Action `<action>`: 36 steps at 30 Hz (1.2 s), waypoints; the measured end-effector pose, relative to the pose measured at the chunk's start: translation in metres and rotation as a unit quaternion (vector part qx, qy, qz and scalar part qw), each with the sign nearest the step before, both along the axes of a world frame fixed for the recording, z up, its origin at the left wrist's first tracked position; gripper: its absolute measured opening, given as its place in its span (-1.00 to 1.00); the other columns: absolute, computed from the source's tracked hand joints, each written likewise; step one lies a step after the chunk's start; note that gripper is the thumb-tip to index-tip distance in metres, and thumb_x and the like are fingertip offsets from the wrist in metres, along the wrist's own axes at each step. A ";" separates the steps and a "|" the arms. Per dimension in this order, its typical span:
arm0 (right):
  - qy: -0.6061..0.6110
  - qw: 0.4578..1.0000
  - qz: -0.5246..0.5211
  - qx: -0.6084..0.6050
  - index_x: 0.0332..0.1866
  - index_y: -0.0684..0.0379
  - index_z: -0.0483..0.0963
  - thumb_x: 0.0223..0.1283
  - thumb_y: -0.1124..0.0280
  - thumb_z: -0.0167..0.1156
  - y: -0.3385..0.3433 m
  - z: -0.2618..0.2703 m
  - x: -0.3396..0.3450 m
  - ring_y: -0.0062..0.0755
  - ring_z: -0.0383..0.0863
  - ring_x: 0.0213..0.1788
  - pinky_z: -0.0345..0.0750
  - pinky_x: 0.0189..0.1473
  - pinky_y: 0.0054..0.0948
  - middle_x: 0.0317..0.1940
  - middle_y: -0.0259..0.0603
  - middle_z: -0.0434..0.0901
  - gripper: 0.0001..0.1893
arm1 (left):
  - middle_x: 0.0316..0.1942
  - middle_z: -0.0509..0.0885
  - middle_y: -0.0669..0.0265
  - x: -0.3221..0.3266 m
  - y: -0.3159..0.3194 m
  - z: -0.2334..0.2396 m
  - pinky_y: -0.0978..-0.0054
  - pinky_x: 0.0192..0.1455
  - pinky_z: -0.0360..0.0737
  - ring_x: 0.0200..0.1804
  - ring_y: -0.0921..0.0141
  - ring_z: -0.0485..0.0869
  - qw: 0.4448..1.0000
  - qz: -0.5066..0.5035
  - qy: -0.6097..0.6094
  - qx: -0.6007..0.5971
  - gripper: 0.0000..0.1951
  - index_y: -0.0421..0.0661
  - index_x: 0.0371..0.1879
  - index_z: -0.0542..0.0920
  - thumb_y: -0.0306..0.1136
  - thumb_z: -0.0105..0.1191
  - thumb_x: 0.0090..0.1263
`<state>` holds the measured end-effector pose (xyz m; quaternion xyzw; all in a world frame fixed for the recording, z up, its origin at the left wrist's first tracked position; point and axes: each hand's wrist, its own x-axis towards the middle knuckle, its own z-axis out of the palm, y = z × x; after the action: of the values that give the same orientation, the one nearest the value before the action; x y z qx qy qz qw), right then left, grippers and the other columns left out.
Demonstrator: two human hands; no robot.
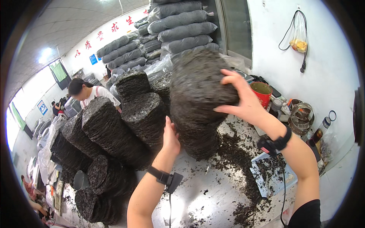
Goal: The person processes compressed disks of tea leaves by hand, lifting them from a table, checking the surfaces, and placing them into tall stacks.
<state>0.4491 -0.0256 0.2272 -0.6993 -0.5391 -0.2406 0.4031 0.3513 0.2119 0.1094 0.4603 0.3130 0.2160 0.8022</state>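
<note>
A tall stack of thin dark sheets, apparently dried seaweed point(199, 85), stands in front of me, its upper part blurred. My right hand point(242, 98) grips the right side of that upper part, thumb below and fingers above. At the stack's lower left side is my left hand point(171, 138), palm towards it and fingers pointing up. Whether the left hand bears any weight is unclear. Both wrists wear black straps with small devices. Close on the left rises another dark stack point(145, 116), and a leaning one point(105, 125) stands beyond it.
Dark flakes litter the white tabletop point(196, 188). To the right are a light-blue tray point(258, 182) of flakes, a red tin point(261, 95) and a bottle point(320, 129). Bagged dark rolls point(182, 30) are piled behind. Across the table a person point(92, 91) bends forward.
</note>
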 end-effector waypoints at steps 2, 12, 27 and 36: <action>0.037 0.997 0.017 0.065 0.04 0.10 0.26 -0.25 0.25 0.44 -0.031 -0.016 -0.005 -0.03 0.09 0.38 0.09 0.35 -0.20 0.32 -0.02 0.14 -0.32 | 0.22 0.23 0.17 -0.005 -0.019 0.019 0.34 0.39 0.03 0.32 0.30 0.16 0.993 -0.021 -0.068 0.095 -0.34 -0.12 0.12 0.22 0.26 -0.20 0.34; 0.031 0.996 0.029 0.080 0.10 0.06 0.18 -0.20 -0.01 0.43 -0.107 -0.103 -0.133 0.18 -0.04 0.40 -0.06 0.36 0.04 0.33 0.10 0.05 -0.22 | -0.21 0.36 0.37 -0.154 -0.100 -0.055 0.60 -0.34 0.33 -0.33 0.54 0.33 0.992 0.054 -0.038 0.103 -0.59 0.02 0.01 0.21 0.05 -0.13 0.40; 0.093 0.969 0.164 -0.158 0.09 0.07 0.28 -0.17 0.15 0.41 0.056 -0.142 -0.247 0.30 -0.03 0.35 0.17 0.29 0.07 0.28 0.05 0.13 -0.34 | 0.40 0.07 0.22 -0.329 -0.041 -0.141 0.27 0.42 -0.03 0.39 0.29 0.09 0.983 0.162 0.036 -0.075 -0.36 -0.03 0.32 0.11 0.17 -0.30 0.42; 0.117 0.982 0.131 -0.069 0.17 0.03 0.18 -0.24 0.35 0.46 0.076 -0.194 -0.237 0.25 -0.06 0.37 0.17 0.29 0.05 0.34 0.04 -0.03 -0.22 | 0.35 -0.06 -0.01 -0.300 -0.052 -0.076 0.22 0.40 -0.07 0.40 0.11 -0.06 0.892 0.182 0.066 0.408 -0.49 -0.14 0.11 0.27 -0.17 0.10 0.29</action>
<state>0.2122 0.0499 0.0330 -0.6721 -0.5902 -0.0643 0.4425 0.0517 0.1599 0.0332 0.6948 0.3280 0.4362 0.4684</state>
